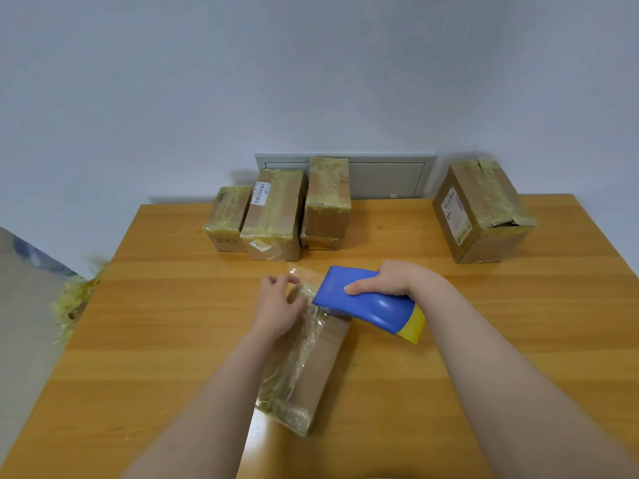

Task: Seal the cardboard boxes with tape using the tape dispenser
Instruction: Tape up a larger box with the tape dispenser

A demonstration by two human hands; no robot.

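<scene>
Both forearms [193,409] reach in from 6 o'clock toward the cardboard box [321,361] being sealed. It lies lengthwise on the bench [166,323], angled toward 11 o'clock, probably so the dispenser can be drawn along its length. Wrinkled clear tape [294,368] already covers its left side and near end, with yellowish old tape showing beneath. The left hand [276,305] sits on the box's far end with its fingers curled onto the tape, apparently pinching the loose end to anchor it and keep the box from sliding. The right hand [380,280] grasps the blue and yellow tape dispenser [366,302] from above, fingers wrapped over its body. The dispenser is tipped so its blade end meets the box top just beside the left hand, a posture that suits cutting or pressing down a strip. At 12 o'clock, against the wall, a cluster of taped boxes [273,216] stands close together, and another taped box [484,216] sits alone at 2 o'clock. These look set aside out of the working space. Yellowish tape shreds [76,295] hang off the bench edge at 9 o'clock.
</scene>
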